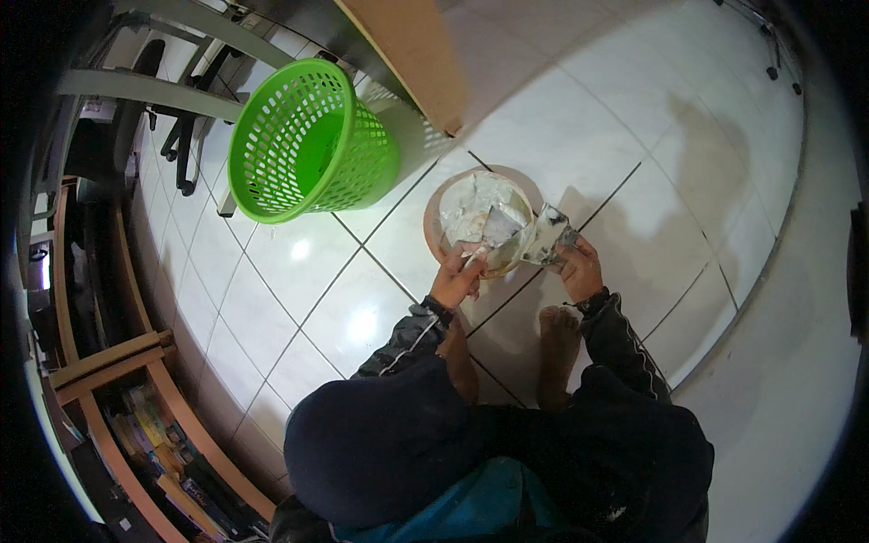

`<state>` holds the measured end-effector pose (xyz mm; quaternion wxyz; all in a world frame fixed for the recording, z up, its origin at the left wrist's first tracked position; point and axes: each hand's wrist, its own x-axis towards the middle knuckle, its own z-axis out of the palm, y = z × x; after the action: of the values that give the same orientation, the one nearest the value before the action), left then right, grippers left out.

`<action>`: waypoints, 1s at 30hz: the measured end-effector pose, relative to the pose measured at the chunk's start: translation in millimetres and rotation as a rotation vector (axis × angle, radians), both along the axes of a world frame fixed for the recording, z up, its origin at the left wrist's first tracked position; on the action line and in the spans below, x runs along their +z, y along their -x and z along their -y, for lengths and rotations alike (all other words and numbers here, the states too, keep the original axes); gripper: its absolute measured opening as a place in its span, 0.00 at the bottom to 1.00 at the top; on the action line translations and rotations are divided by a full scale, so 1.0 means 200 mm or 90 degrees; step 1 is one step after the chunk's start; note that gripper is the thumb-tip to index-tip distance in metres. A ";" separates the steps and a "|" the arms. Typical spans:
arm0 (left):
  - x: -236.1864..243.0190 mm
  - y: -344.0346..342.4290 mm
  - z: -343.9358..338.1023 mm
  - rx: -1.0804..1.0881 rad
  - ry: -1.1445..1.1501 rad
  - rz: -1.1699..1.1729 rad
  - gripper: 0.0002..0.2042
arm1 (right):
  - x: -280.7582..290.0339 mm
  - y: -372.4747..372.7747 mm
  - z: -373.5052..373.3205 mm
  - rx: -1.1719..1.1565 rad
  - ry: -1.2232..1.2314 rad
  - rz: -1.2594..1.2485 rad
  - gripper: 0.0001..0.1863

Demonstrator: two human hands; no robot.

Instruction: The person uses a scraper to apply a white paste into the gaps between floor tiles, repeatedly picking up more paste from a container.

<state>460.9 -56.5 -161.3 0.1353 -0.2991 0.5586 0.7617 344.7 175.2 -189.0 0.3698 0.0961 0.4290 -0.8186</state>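
Note:
A round beige bin [434, 226] stands on the floor in front of me, lined with a whitish, partly see-through plastic bag [471, 201]. A grey-white scrap [501, 226] lies in the bag. My left hand [457, 278] is at the bin's near rim, its fingers closed on what looks like the edge of the plastic bag. Just right of the rim, my right hand [580, 269] grips a crumpled white wrapper [549, 237] with dark patches. The wrapper's lower end is hidden by the fingers.
A green perforated basket [376, 149] stands tilted at the left, beside a wooden panel's edge [412, 68] and grey metal legs [149, 90]. Along the far left is a wooden shelf [113, 366] with books. My bare feet [557, 348] are on white floor tiles [299, 299].

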 end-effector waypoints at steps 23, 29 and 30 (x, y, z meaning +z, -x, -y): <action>0.18 -0.18 0.13 -0.044 0.399 -0.314 0.13 | 0.55 0.03 0.24 0.091 0.117 0.036 0.27; 0.17 -0.20 0.15 -0.051 0.419 -0.332 0.13 | 0.55 0.05 0.22 0.133 0.097 0.015 0.27; 0.18 -0.21 0.17 -0.068 0.447 -0.336 0.13 | 0.56 0.05 0.23 0.151 0.082 0.009 0.28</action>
<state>503.1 -90.8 -125.9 -0.0826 -0.0932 0.8134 0.5682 335.2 129.9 -77.6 0.4725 0.0264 0.3809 -0.7943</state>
